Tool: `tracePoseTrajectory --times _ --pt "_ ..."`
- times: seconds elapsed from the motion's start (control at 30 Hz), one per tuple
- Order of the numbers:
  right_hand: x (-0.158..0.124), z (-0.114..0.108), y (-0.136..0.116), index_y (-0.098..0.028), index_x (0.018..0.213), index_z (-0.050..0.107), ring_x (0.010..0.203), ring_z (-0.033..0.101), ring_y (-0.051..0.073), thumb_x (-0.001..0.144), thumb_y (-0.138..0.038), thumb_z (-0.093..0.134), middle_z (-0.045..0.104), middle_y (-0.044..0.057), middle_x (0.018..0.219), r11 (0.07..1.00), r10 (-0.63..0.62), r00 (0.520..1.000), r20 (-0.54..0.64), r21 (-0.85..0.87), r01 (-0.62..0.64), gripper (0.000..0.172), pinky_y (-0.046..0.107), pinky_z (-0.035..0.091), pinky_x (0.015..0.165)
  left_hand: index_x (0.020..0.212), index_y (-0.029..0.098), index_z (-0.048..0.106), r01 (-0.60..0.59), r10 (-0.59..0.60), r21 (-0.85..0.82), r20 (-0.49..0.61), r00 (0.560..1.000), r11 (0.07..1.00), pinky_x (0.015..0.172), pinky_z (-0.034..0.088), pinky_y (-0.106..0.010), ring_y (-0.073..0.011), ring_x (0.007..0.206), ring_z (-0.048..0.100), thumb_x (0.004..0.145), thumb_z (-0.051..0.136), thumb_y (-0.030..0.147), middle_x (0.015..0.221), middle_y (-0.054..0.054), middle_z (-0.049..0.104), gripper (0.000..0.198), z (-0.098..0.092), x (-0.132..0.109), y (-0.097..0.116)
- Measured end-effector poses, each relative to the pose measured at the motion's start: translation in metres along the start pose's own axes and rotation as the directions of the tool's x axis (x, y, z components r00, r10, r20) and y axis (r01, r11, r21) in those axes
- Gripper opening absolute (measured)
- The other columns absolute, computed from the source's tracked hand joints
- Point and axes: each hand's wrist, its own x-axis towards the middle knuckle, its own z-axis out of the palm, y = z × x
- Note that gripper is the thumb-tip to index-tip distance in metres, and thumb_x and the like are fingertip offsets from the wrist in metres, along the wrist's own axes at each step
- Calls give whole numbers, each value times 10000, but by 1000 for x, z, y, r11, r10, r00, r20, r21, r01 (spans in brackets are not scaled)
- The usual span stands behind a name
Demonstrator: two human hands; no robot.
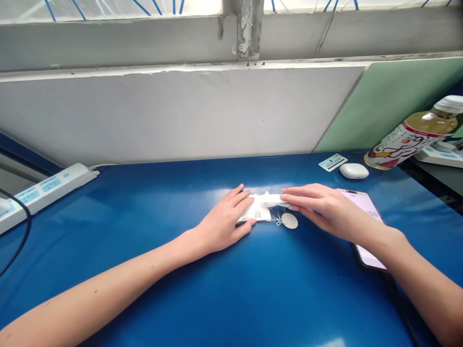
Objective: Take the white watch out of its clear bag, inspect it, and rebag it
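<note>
My left hand (228,219) rests with its fingers apart on the left end of a small white packet (261,212) in clear plastic, which lies on the blue table. My right hand (318,205) has its fingers pressed together on the right end of a narrow white piece (273,200) just above the packet. Whether that piece is part of the packet cannot be made out. A round cream tag (290,220) with a small metal clasp lies beside the packet's right end, below my right fingertips.
A phone (374,258) lies partly under my right wrist on the blue table (231,303). Behind it are a white earbud case (354,170), a printed card (333,162) and a tilted drink bottle (408,137). A power strip (48,193) sits at the left.
</note>
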Motion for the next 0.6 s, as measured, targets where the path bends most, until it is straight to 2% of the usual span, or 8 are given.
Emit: tracePoseTrajectory --times 0.13,0.23,0.33,0.6 --pt "-5 0 12 -317 1201 716 1011 724 275 956 -243 526 733 52 1223 999 42 996 79 -31 -40 319 432 602 820 1340 141 538 45 -45 -18 6 999 999 1129 367 -581 -366 1442 363 941 613 392 1474 -222 490 477 -2 0 1" --pt "-8 0 21 -294 1187 728 1025 721 309 952 -265 539 729 62 1226 997 70 989 132 -19 -68 303 482 609 830 1366 174 507 45 -45 -19 -2 999 999 1118 394 -545 -335 1364 462 968 580 382 1435 -184 525 455 -4 0 1" --pt "-8 -1 24 -317 1175 731 1022 727 311 933 -265 571 719 45 1245 992 102 986 130 57 -110 295 479 623 834 1404 183 465 32 -32 -14 -23 999 999 1096 421 -526 -328 1325 487 991 531 342 1408 -173 532 447 -5 0 2" --pt "0 8 1 -309 1230 690 1083 714 246 956 -226 541 711 22 1271 989 81 985 154 112 -99 322 387 606 904 1397 216 479 -6 4 -38 -45 999 999 1069 444 -517 -321 1288 496 988 538 311 1379 -154 529 424 -4 -3 0"
